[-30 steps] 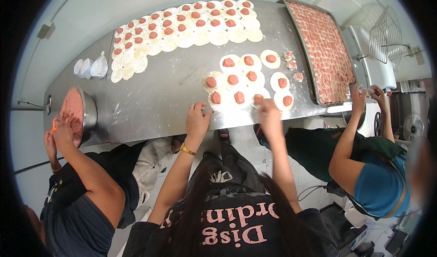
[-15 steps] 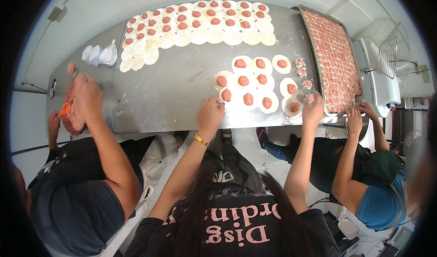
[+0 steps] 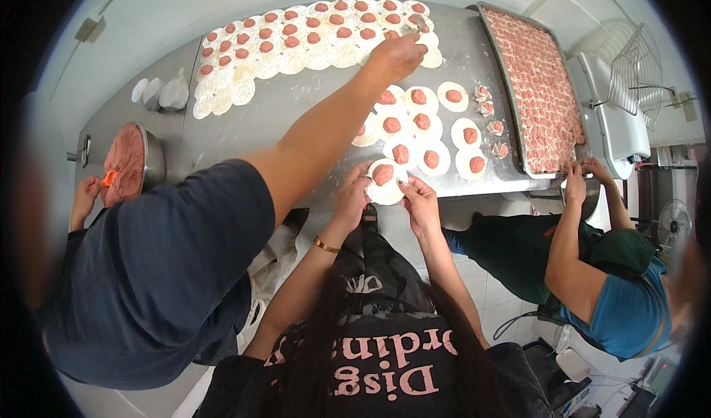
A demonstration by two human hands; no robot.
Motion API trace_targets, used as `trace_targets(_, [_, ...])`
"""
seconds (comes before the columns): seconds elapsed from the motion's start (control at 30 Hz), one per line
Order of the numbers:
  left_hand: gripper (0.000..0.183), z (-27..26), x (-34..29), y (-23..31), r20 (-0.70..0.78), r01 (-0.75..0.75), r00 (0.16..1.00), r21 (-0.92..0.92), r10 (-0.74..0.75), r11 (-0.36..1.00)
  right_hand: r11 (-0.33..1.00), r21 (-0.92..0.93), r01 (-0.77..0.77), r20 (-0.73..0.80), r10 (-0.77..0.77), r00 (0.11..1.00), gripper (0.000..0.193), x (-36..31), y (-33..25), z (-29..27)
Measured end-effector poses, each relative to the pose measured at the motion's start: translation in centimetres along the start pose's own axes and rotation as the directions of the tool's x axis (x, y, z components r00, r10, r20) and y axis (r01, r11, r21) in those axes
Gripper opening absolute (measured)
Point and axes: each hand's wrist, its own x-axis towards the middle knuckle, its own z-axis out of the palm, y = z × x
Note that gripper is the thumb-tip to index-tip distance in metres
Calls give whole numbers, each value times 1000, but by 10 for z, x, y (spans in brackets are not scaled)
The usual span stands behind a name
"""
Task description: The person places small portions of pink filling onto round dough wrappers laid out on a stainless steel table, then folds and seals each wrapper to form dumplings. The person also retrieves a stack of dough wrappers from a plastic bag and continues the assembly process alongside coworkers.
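My left hand point(image 3: 353, 196) and my right hand point(image 3: 421, 202) hold a round dumpling wrapper point(image 3: 381, 193) between them at the table's near edge. A ball of pink minced meat lies at its centre, and the wrapper's rim is pinched by my fingers on both sides. Just beyond my hands lie several wrappers topped with meat, one of them the wrapper point(image 3: 432, 168) to the right of my hands. A folded dumpling point(image 3: 499, 150) sits at the end of a short column of them beside the tray.
At right stands a large tray point(image 3: 518, 140) packed with dumplings; a co-worker's hands point(image 3: 581, 177) touch its near corner. From the left, another co-worker's arm point(image 3: 326, 125) stretches over the table to the far wrappers point(image 3: 296, 62). A bowl of minced meat point(image 3: 153, 159) stands at left.
My hands have come together, and the left now holds up a filled wrapper with the right. Another folded dumpling lies by the tray. The left co-worker's arm has swung across the table.
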Motion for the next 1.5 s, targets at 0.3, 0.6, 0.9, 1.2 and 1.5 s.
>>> trace_targets(0.3, [36, -8, 9, -18, 38, -170, 957, 875, 287, 452, 989, -141, 49, -106, -64, 992, 24, 21, 29, -16])
trace_targets(0.6, [25, -10, 22, -15, -64, -126, 967, 722, 247, 680, 829, -531, 178, -76, -255, 964, 27, 3, 19, -4])
trace_targets(0.9, [19, -19, 31, -5, 40, -219, 960, 719, 276, 659, 997, -80, -19, -156, 6, 988, 12, 12, 17, -6])
trace_targets(1.2, [25, -18, 13, -7, 22, -109, 992, 645, 125, 756, 999, 38, 32, -135, -27, 990, 21, 7, 29, -8])
trace_targets(1.5, [23, -21, 15, -9, 83, 5, 996, 388, -40, 922, 894, -337, 294, -70, -336, 939, 25, 8, 38, -10])
